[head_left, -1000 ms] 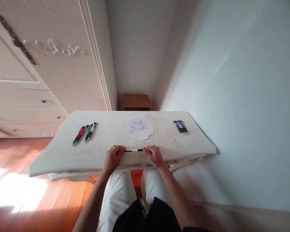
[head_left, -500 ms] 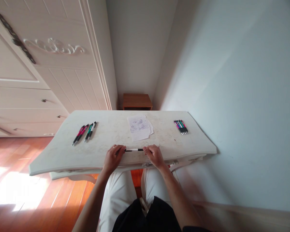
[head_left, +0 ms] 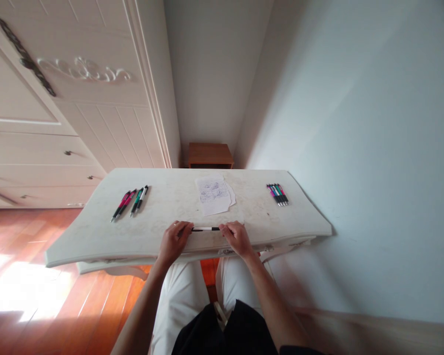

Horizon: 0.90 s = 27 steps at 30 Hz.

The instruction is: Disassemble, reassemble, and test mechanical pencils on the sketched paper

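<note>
A black-and-white pen point(head_left: 206, 229) lies level between my two hands, near the front edge of the white table point(head_left: 170, 197). My left hand point(head_left: 176, 240) is closed around its left end. My right hand point(head_left: 237, 236) pinches the other end, so both tips are hidden by fingers. Just beyond the pen are scribbled sheets of paper point(head_left: 213, 195), one partly under the other, covered in blue ink marks.
Several pens point(head_left: 129, 203), pink, green and white with black grips, lie at the table's left. Another row of pens point(head_left: 277, 195) sits close together at the right. A white cabinet point(head_left: 126, 118) stands behind left, a small brown stand point(head_left: 210, 154) behind, a wall point(head_left: 385, 172) right.
Almost everything stays as it was. Both hands keep the same hold on the pen, and only a very slight shift of the view shows.
</note>
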Motion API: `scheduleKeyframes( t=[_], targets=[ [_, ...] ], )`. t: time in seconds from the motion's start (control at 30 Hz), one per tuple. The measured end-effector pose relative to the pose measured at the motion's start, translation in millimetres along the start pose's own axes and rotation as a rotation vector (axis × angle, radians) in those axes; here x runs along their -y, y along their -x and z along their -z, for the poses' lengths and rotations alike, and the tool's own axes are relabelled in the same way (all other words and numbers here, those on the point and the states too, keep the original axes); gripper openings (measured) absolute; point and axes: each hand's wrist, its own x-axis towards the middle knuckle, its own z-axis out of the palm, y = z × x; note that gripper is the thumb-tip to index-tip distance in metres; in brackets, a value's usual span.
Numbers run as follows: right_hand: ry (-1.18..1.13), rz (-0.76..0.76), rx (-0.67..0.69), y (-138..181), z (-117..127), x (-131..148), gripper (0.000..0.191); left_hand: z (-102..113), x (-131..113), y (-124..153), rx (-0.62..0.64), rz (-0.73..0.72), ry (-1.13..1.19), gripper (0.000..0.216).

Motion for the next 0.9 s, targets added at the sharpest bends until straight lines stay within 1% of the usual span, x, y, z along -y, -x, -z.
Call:
scheduleKeyframes(
  t=[0.9],
  targets=[
    [0.027,-0.013,0.000,0.6,-0.9,0.0,0.048,-0.1,2.1,1.1,0.013,-0.002,-0.026,0.025]
  ],
)
